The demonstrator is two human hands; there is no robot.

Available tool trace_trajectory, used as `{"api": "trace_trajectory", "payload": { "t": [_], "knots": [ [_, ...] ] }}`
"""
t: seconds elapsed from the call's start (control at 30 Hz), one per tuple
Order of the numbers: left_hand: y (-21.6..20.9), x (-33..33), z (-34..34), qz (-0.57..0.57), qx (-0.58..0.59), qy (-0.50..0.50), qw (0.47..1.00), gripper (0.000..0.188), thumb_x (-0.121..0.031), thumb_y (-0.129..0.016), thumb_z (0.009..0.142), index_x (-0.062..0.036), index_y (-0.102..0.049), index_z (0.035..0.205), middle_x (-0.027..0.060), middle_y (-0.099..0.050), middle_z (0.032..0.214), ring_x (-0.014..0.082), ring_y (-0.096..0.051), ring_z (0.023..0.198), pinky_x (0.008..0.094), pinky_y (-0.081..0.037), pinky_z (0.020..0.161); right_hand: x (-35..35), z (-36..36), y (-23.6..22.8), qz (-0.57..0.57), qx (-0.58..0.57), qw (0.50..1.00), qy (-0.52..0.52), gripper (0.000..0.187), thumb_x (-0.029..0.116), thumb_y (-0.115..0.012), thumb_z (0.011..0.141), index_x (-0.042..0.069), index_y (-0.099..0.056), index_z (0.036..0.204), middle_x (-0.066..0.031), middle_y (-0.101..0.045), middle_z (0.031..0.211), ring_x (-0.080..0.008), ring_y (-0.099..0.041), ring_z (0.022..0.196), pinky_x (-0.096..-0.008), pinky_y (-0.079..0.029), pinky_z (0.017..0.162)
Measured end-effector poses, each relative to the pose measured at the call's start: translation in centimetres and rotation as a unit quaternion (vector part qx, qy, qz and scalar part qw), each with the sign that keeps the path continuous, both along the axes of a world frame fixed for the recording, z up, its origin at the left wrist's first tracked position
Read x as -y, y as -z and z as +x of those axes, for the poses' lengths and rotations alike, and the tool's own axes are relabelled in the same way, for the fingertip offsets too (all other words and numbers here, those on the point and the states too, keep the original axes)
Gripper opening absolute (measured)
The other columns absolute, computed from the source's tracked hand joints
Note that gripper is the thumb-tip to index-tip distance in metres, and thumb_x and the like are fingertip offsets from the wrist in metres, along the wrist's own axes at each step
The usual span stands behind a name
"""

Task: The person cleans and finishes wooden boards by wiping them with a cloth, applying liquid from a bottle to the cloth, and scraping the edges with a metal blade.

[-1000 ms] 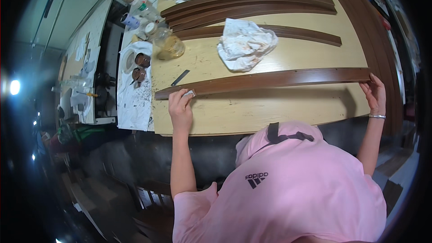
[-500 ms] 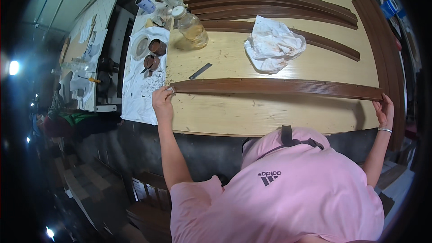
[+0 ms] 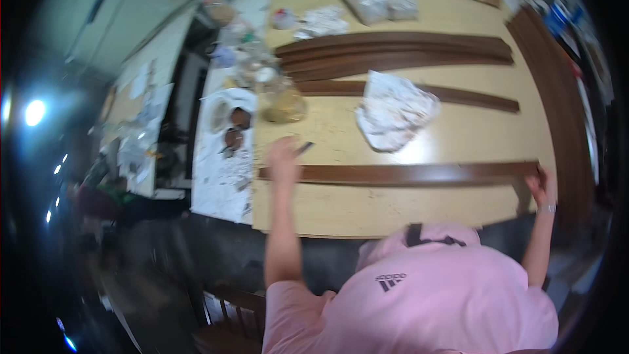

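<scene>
A long dark-brown wooden strip [image 3: 400, 174] lies across the near part of the table. My right hand [image 3: 542, 189] is at its right end, fingers bent against the wood. Near the strip's left end, my left hand [image 3: 284, 156] is over the table, smeared by motion. Whether its fingers hold anything does not show. Just right of it lies a short dark flat blade [image 3: 304, 148], its near end partly hidden by the hand. A crumpled, stained white cloth [image 3: 395, 111] rests beyond the strip.
More brown strips [image 3: 393, 52] lie farther back, with other long boards [image 3: 557, 105] along the right edge. A jar of yellowish liquid [image 3: 285, 106] stands at the left. Beside it, a white covering [image 3: 219, 187] bears brown-stained cups [image 3: 234, 137]. Wrapped blocks [image 3: 377, 1] sit at the back.
My left hand has left the strip's left end and moved right and away from me to the blade. My right hand stays at the right end. The whole view has shifted.
</scene>
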State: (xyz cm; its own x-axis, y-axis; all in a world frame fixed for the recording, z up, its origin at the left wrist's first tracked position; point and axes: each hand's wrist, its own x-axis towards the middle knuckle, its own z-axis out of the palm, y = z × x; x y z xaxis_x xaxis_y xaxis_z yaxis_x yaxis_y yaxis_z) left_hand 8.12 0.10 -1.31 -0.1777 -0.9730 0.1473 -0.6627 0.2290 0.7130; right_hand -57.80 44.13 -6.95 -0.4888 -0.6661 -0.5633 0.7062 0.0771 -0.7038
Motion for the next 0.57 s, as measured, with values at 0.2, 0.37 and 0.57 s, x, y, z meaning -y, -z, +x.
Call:
{"api": "trace_trajectory", "payload": {
  "t": [0.2, 0.37, 0.57],
  "knots": [
    [1.6, -2.3, -20.6, -0.210, 0.118, 0.298, 0.924, 0.050, -0.029, -0.069, 0.076, -0.0054, -0.059, 0.119, 0.0213, -0.058, 0.117, 0.0367, -0.054, 0.109, 0.0442, -0.043, 0.095, 0.0, 9.1, -0.5, -0.124, 0.143, 0.967, 0.172, 0.031, 0.007, -0.055, 0.078, -0.006, -0.056, 0.105, -0.0202, -0.059, 0.114, -0.0333, -0.055, 0.111, -0.0484, -0.044, 0.100],
    [9.8, 0.0, -20.0, -0.239, 0.193, 0.423, 0.852, 0.067, -0.042, -0.065, 0.078, -0.0121, -0.049, 0.135, 0.0204, -0.038, 0.143, 0.0360, -0.037, 0.130, 0.0480, -0.026, 0.110, 4.1, 10.6, 4.5, 0.045, 0.013, 0.989, 0.143, 0.033, 0.020, -0.059, 0.083, -0.004, -0.056, 0.105, -0.0244, -0.058, 0.104, -0.0380, -0.062, 0.091, -0.0529, -0.052, 0.085],
    [9.4, 4.3, -26.6, -0.262, 0.358, 0.534, 0.720, 0.059, -0.029, -0.055, 0.087, -0.0071, -0.039, 0.140, 0.0166, -0.044, 0.140, 0.0316, -0.034, 0.133, 0.0622, -0.012, 0.109, 5.0, 11.3, 2.8, 0.087, 0.008, 0.960, 0.268, 0.033, 0.012, -0.063, 0.075, -0.004, -0.058, 0.103, -0.0246, -0.064, 0.091, -0.0346, -0.068, 0.075, -0.0511, -0.057, 0.066]
  ]
}}
